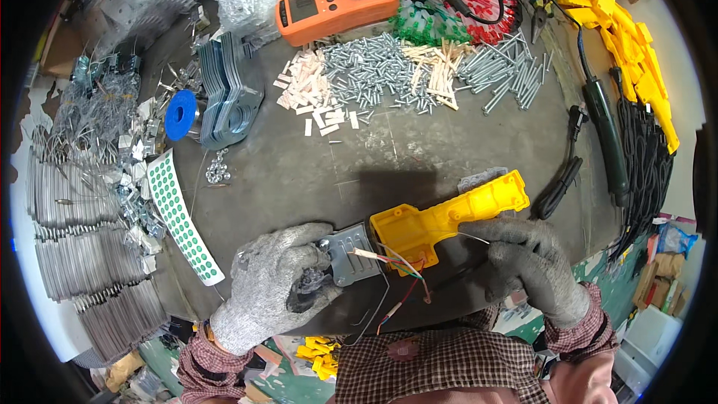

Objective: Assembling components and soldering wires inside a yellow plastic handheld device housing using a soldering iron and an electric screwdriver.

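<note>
I had a hollow yellow plastic shell with a wide end and a long handle [443, 221] near the close edge of the flat dark grey surface [292, 172]. I could not tell if the shell was resting on it. Just left of the shell was my left hand in a pale grey knitted glove [273, 280]. Its grip was closed on a grey metal plate with long slots [351, 258], with the fingers and thumb at the plate's left side. Thin red, green and white wires [372, 256] ran over the plate and the shell's wide end.

By the shell's handle, on the right, was my right hand in a darker grey glove [535, 263]. Its grip was partly curled, and the fingertips were close to a thin pale wire [473, 237]. I could not tell if they were pinching it or touching the shell.

Beyond the shell was a big pile of silver screws [366, 67], and past that an orange box with a little screen [336, 7]. Well to the left of the shell lay a long white sheet of round green stickers [182, 213]. Well to its right lay a long dark tool handle [604, 138].
</note>
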Demonstrator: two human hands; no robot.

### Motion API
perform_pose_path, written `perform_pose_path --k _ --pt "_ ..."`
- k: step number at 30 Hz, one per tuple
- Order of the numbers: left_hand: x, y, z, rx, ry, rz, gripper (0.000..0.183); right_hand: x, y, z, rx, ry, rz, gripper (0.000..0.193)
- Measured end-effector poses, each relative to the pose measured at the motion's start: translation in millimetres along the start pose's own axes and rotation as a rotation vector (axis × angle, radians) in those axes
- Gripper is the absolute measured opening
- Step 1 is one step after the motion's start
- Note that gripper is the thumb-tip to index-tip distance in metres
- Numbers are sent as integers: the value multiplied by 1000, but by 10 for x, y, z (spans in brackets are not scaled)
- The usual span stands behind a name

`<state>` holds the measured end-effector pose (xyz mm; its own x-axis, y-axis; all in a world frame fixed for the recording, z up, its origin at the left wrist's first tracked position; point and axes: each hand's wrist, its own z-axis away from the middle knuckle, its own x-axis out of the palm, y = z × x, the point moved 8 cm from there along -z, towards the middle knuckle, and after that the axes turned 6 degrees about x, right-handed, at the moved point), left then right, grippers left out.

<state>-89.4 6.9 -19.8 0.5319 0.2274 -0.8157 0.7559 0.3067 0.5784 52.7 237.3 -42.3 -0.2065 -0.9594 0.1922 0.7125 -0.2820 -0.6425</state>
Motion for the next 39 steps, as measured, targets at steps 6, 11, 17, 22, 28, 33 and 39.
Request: perform_pose_path --k 6,11,17,22,28,33,39 --pt "13 -39 38 2 13 0 48 132 -124 25 -105 -11 226 38" --pt "12 -49 24 25 28 145 65 287 74 -182 -135 -119 65 37" --pt "24 160 -495 77 -274 222 96 341 -237 -145 -642 -2 601 37" --pt "149 200 -592 316 -225 241 81 501 -274 -149 -724 146 932 52" --pt "144 301 -595 418 -196 131 70 616 -275 -116 -718 275 966 46" --pt "89 356 -602 378 -154 35 64 774 -213 -135 -712 126 1033 28" --pt "171 383 -575 458 -168 35 63 705 -195 -254 -497 30 1098 41"
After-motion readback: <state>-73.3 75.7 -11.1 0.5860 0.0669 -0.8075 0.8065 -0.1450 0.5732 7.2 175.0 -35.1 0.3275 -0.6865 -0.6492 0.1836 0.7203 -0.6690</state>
